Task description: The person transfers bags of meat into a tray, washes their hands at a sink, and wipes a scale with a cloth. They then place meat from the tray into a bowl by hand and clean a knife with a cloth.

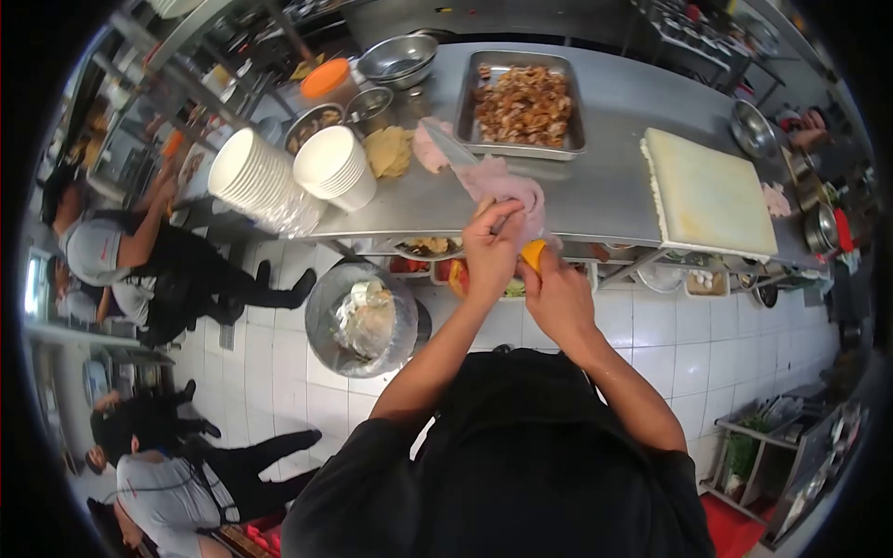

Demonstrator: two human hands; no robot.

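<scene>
At the counter's front edge, my left hand is closed on a pink cloth, its fingers bunched at the cloth's lower end. Just right of it, my right hand is closed round a yellow-orange object, which touches or nearly touches the cloth; its shape is mostly hidden by the fingers. A knife blade lies on the counter across the pink cloth, pointing to the upper left. Behind the cloth stands a metal tray of browned chopped food.
Stacked white tubs, a tan pile and metal bowls stand left on the counter. A white cutting board lies right. Below left is a lined bin. Several people are at the left.
</scene>
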